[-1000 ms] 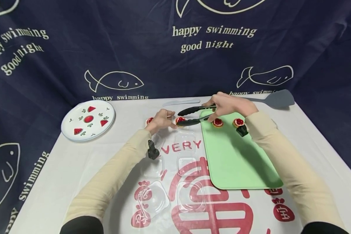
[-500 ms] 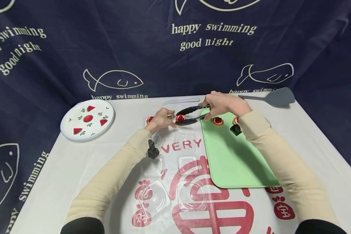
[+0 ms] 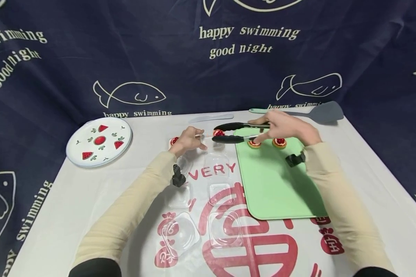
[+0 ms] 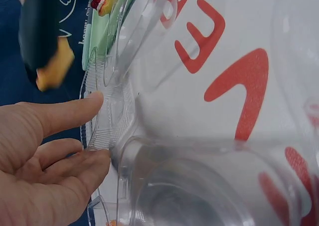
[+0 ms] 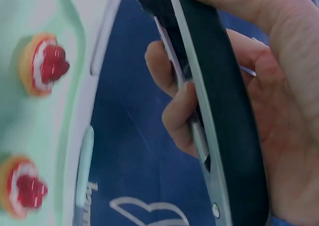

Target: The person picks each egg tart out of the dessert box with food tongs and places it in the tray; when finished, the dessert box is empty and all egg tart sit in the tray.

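Observation:
My right hand [image 3: 285,126] grips black-handled tongs [image 3: 229,139] above the left edge of the green tray. Between the tongs' dark tips is a small fruit tart [image 3: 218,132] with red topping; its yellow base shows blurred in the left wrist view, off the table. My left hand [image 3: 188,141] has its thumb and fingertips against the edge of a clear plastic box [image 4: 118,109], with a gap between thumb and fingers. Another tart [image 3: 173,141] lies behind the left hand, partly hidden. Two more tarts, a left one [image 3: 254,144] and a right one [image 3: 279,143], sit on the tray [image 3: 280,184].
Several clear plastic boxes, among them one nearest the front [image 3: 225,231], stand in two columns on the white tablecloth. A watermelon-patterned plate [image 3: 79,134] is at the left. A pale knife [image 3: 211,118] and a grey spatula [image 3: 327,112] lie along the back edge.
The tongs have moved right and slightly up, and the tart between their tips has moved with them. My left hand has stayed by the box. The head view has shifted slightly.

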Demonstrator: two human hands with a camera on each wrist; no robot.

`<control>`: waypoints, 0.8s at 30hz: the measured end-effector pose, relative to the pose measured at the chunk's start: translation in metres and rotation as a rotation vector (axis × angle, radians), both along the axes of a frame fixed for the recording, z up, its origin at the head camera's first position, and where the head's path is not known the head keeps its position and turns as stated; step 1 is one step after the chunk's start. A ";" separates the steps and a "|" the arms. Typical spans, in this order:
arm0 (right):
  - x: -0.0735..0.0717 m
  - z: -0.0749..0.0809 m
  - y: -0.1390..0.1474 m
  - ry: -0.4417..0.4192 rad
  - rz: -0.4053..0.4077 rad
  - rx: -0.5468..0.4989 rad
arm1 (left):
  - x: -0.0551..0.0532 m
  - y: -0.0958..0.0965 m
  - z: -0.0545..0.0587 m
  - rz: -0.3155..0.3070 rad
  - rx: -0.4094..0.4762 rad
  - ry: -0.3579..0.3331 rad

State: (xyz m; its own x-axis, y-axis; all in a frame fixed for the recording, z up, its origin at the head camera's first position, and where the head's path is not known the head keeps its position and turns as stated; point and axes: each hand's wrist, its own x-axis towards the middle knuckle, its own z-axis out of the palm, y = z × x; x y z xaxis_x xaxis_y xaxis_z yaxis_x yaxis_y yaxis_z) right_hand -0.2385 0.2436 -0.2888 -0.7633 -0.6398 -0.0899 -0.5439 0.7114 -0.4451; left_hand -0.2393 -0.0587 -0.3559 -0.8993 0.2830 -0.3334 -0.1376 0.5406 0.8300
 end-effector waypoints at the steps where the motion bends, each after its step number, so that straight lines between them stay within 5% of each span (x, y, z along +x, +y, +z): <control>1: 0.005 0.001 0.007 -0.001 -0.011 -0.007 | 0.000 0.000 0.000 -0.001 -0.004 0.002; 16: 0.083 -0.007 0.091 0.058 -0.078 -0.031 | 0.002 0.003 0.000 -0.006 -0.078 0.032; 24: 0.093 -0.013 0.097 0.040 -0.137 -0.017 | 0.001 0.001 0.002 -0.011 -0.082 0.029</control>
State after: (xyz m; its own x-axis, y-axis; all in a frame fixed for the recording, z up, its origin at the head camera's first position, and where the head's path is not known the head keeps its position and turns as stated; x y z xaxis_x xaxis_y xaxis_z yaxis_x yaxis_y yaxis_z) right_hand -0.1455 0.3402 -0.3020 -0.8462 -0.5308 -0.0474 -0.4602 0.7726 -0.4373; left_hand -0.2385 -0.0578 -0.3537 -0.9058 0.2658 -0.3299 -0.1081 0.6081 0.7865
